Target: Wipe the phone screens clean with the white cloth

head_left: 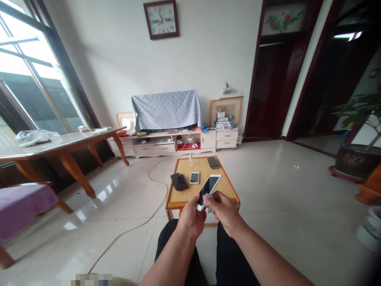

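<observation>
My left hand (192, 216) is closed around the lower end of a white smartphone (212, 183), tilted with its dark screen facing up. My right hand (224, 208) pinches a small pale wipe or tissue (207, 196) against the lower part of that screen. Both hands are over the near edge of a low wooden table (202, 163). On it lie a smaller white phone (194, 178), a dark phone (212, 162) and a black case-like item (179, 182). A small clear bottle (191, 159) stands near the far edge.
A light cord (133, 228) runs across the tiled floor left of the low table. A long wooden table (77, 139) stands at left. By the far wall is a low cabinet (154, 148) under a cloth-covered shape (166, 109). A potted plant (355, 161) is at right.
</observation>
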The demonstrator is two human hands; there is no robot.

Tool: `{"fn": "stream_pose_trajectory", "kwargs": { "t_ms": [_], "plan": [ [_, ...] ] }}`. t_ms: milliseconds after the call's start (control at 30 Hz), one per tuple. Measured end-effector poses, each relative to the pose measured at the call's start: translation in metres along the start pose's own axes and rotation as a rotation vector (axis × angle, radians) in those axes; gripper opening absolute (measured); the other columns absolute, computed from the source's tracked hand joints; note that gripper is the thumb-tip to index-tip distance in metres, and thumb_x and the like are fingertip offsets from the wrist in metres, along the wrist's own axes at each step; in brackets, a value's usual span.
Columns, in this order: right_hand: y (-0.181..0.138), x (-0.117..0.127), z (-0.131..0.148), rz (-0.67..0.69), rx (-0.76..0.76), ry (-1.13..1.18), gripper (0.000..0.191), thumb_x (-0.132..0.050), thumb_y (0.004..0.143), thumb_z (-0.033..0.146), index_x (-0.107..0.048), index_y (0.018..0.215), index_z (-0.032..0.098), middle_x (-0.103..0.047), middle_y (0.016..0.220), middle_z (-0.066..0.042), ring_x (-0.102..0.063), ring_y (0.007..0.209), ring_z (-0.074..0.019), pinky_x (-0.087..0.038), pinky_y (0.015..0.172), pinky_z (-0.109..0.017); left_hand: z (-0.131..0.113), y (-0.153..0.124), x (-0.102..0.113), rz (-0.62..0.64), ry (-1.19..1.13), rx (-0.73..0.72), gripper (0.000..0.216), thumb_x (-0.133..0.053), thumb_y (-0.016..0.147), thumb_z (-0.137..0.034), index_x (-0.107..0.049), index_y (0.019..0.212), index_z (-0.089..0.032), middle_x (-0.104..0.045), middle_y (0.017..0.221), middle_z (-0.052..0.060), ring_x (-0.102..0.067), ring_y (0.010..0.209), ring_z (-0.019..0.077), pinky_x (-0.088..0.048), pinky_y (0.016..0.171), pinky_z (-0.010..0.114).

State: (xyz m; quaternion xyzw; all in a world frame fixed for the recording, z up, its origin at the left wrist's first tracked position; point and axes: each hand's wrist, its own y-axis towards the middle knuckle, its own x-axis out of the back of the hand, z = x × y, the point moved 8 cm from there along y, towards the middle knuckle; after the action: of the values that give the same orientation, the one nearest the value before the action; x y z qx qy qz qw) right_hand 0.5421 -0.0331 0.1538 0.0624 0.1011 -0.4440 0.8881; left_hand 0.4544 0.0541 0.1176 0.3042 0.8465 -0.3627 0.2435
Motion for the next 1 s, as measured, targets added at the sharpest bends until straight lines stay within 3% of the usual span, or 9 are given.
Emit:
{"fn": "stream_pose_trajectory", "kwargs": {
  "t_ms": [233, 367, 467, 700, 767, 900, 1000],
  "plan": [
    [0.016, 0.029, 0.031, -0.115, 0.088, 0.056, 0.048, -0.076, 0.068, 0.063, -0.050, 0.071, 0.023, -0.045, 0.054, 0.007, -0.027, 0.045, -0.0069, -0.016, 0.044, -0.024, 0.004, -0.006, 0.002, 0.014, -0.030, 0.029, 0.019, -0.073, 0.078, -0.029, -0.060, 0.090, -0.022, -0.057, 0.064, -0.006, -0.050, 0.050, 0.0066, -0.040, 0.055, 0.021],
    [-0.007, 0.002, 0.016, 0.014, 0.038, 0.062, 0.049, -0.080, 0.066, 0.059, -0.048, 0.068, 0.022, -0.046, 0.055, 0.006, -0.033, 0.048, -0.0081, -0.021, 0.045, -0.023, 0.006, -0.006, 0.000, 0.034, -0.059, 0.053, 0.018, -0.073, 0.078, -0.027, -0.061, 0.090, -0.020, -0.060, 0.067, -0.004, -0.051, 0.050, 0.0067, -0.040, 0.054, 0.021],
    [-0.023, -0.020, 0.007, 0.136, 0.031, 0.047, 0.044, -0.081, 0.067, 0.056, -0.056, 0.076, 0.021, -0.056, 0.066, 0.003, -0.043, 0.054, -0.0101, -0.027, 0.047, -0.023, 0.006, -0.006, -0.001, 0.045, -0.075, 0.062, 0.018, -0.073, 0.077, -0.025, -0.061, 0.089, -0.019, -0.062, 0.068, -0.003, -0.054, 0.053, 0.0078, -0.042, 0.054, 0.021],
    [0.011, 0.029, 0.033, -0.137, 0.065, 0.072, 0.049, -0.076, 0.066, 0.065, -0.052, 0.072, 0.022, -0.047, 0.054, 0.008, -0.028, 0.045, -0.0074, -0.017, 0.045, -0.024, 0.004, -0.006, 0.003, 0.034, -0.090, 0.046, 0.018, -0.074, 0.077, -0.022, -0.061, 0.089, -0.021, -0.059, 0.065, -0.006, -0.051, 0.049, 0.0058, -0.044, 0.055, 0.021],
    [0.005, 0.023, 0.030, -0.113, 0.059, 0.078, 0.049, -0.077, 0.066, 0.064, -0.052, 0.071, 0.022, -0.047, 0.055, 0.007, -0.029, 0.045, -0.0078, -0.018, 0.045, -0.024, 0.005, -0.005, 0.002, 0.024, -0.094, 0.044, 0.019, -0.075, 0.077, -0.022, -0.061, 0.090, -0.021, -0.059, 0.066, -0.006, -0.051, 0.049, 0.0054, -0.043, 0.054, 0.020],
    [-0.022, -0.014, 0.011, 0.050, 0.052, 0.084, 0.046, -0.080, 0.066, 0.059, -0.055, 0.073, 0.021, -0.055, 0.064, 0.003, -0.044, 0.055, -0.0111, -0.029, 0.049, -0.024, 0.007, -0.003, -0.003, 0.046, -0.103, 0.049, 0.017, -0.074, 0.078, -0.023, -0.062, 0.089, -0.019, -0.062, 0.069, -0.003, -0.057, 0.055, 0.0087, -0.045, 0.055, 0.022],
    [-0.018, -0.009, 0.014, 0.016, 0.065, 0.099, 0.046, -0.081, 0.064, 0.058, -0.054, 0.071, 0.021, -0.053, 0.062, 0.004, -0.042, 0.053, -0.0104, -0.028, 0.048, -0.024, 0.005, -0.004, -0.004, 0.062, -0.103, 0.041, 0.016, -0.073, 0.078, -0.022, -0.062, 0.088, -0.019, -0.061, 0.067, -0.003, -0.056, 0.054, 0.0083, -0.045, 0.055, 0.022]
  ]
}}
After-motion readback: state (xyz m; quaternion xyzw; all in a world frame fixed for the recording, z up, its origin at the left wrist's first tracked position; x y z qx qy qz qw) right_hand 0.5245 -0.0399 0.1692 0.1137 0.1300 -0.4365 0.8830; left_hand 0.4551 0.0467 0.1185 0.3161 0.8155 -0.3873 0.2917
